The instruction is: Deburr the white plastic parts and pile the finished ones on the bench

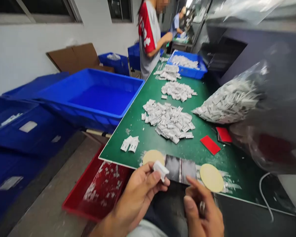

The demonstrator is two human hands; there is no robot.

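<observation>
At the worktop's (151, 138) near edge, a white plastic part (161, 168) is pinched in the left hand (141, 189); the right hand (206, 202) is half-curled, seemingly empty. If loosely gripped, the part could be dropped.

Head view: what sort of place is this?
Most likely a factory workshop: heaps of small white parts on a green table, a large blue bin beside it, and another person standing along its edge.

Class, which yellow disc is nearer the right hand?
The disc on the right, just beyond the right hand; the other disc is nearer the left hand.
</observation>
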